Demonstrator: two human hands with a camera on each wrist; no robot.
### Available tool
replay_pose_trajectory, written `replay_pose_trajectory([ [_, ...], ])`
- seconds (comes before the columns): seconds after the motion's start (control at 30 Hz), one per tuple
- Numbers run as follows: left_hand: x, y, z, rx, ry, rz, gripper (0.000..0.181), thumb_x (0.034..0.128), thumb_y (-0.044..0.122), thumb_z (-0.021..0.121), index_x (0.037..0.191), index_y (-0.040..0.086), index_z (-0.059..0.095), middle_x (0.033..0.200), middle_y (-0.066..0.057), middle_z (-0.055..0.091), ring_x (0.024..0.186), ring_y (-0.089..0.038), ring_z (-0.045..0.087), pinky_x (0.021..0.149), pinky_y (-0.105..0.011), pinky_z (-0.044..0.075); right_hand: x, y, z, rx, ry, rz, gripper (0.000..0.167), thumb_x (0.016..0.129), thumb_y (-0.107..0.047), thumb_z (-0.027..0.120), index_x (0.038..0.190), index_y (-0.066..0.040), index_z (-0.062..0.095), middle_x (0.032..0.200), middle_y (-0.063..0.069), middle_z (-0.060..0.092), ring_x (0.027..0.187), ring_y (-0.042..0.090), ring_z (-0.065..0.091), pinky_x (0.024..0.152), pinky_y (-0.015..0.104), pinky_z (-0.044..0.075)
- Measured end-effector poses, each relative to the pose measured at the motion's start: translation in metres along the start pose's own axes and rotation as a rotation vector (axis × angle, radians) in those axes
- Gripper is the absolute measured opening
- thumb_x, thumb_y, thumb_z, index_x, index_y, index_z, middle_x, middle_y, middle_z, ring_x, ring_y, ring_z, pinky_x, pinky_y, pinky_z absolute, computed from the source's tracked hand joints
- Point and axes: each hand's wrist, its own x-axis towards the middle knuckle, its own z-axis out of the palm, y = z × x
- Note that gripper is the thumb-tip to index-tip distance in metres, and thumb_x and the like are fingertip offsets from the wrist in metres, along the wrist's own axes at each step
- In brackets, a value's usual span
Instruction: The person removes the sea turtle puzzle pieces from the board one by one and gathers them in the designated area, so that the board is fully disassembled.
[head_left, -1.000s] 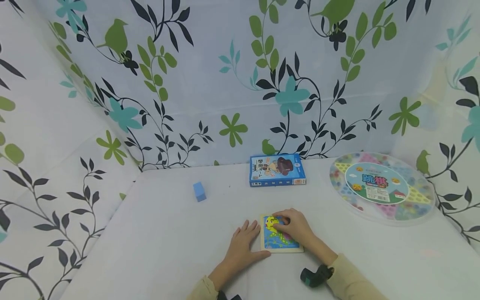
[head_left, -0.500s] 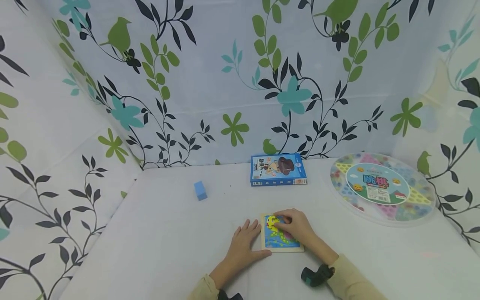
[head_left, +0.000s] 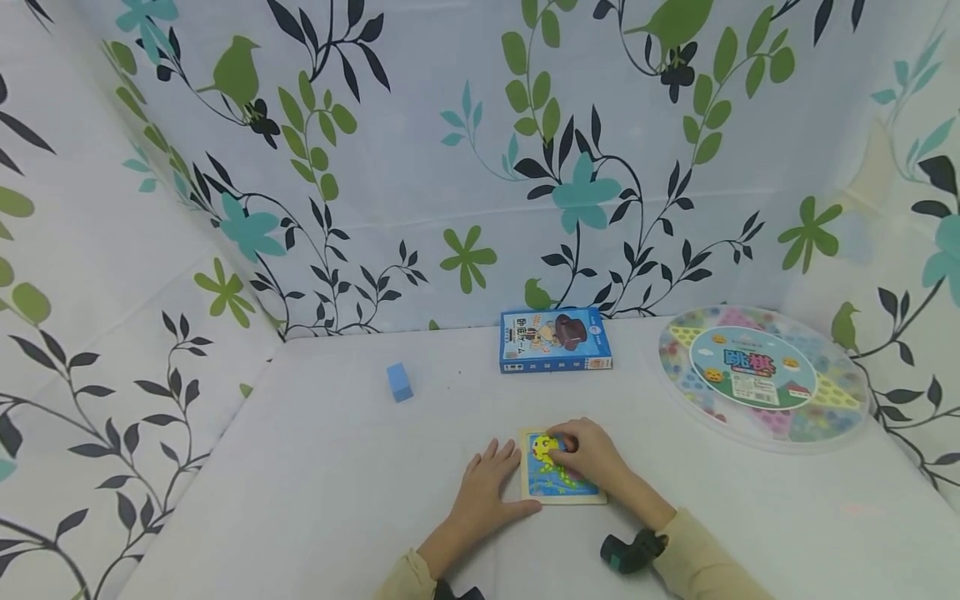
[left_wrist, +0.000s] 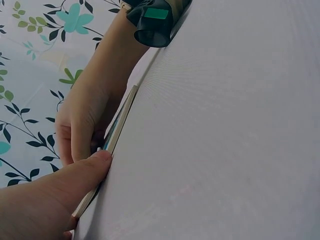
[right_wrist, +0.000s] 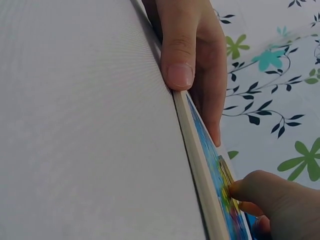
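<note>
A small square wooden jigsaw puzzle (head_left: 542, 483) lies on the white table, its picture a yellow cartoon animal on blue. My left hand (head_left: 482, 493) steadies it, fingers stretched along the left side and thumb (left_wrist: 100, 156) on the near edge. From the right, my right hand (head_left: 596, 457) reaches over the board with curled fingers. Its thumb and index finger pinch a yellow puzzle piece (right_wrist: 226, 175) at the upper part of the picture. The right hand hides the puzzle's upper right portion.
Behind the puzzle lies a blue picture box (head_left: 557, 340). A small blue block (head_left: 400, 382) is at the back left. On the right rests a round, clear-rimmed Chinese checkers set (head_left: 753, 367). Patterned cloth (head_left: 420, 167) walls the table at the back and sides.
Both hands keep their places on the puzzle; only the right fingers may have shifted very slightly at the yellow piece. The head view sways a little.
</note>
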Motion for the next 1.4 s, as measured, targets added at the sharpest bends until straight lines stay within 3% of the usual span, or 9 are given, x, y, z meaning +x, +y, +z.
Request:
replay_pose_trajectory([
  [0.27,-0.001,0.002,-0.001,0.005,0.000,0.000,0.081,0.0727,0.063,0.057,0.129,0.006,0.047,0.136,-0.007,0.040,0.127,-0.030,0.027,0.099,-0.051,0.021,-0.002,-0.003,-0.002,-0.035,-0.004,-0.048,0.028,0.070,-0.013,0.070,0.096,-0.005,0.067,0.059,-0.010,0.040,0.062,0.008,0.038,0.054,0.024,0.034],
  [0.7,-0.001,0.001,-0.001,-0.053,0.035,0.002,0.081,0.0726,0.060,0.060,0.131,0.007,0.044,0.136,-0.009,0.040,0.127,-0.031,0.026,0.099,-0.053,0.020,0.001,0.005,-0.004,0.066,0.007,-0.088,0.026,0.071,-0.008,0.071,0.097,-0.006,0.067,0.060,-0.011,0.041,0.059,0.007,0.040,0.054,0.023,0.037],
  [1.07,0.000,0.000,0.000,-0.055,0.042,0.023,0.071,0.0727,0.061,0.059,0.127,0.016,0.051,0.135,-0.010,0.040,0.127,-0.033,0.026,0.097,-0.055,0.019,0.000,0.005,-0.008,0.016,-0.036,-0.110,0.026,0.071,-0.007,0.068,0.097,-0.004,0.066,0.061,-0.010,0.041,0.061,0.007,0.041,0.055,0.023,0.036],
  [1.4,0.000,-0.001,0.001,-0.054,0.041,0.034,0.070,0.0737,0.058,0.060,0.127,0.015,0.051,0.135,-0.011,0.040,0.126,-0.035,0.027,0.097,-0.055,0.020,-0.001,0.006,-0.011,0.063,-0.013,-0.154,0.025,0.073,-0.007,0.068,0.098,-0.004,0.066,0.063,-0.009,0.043,0.061,0.007,0.041,0.054,0.022,0.037],
])
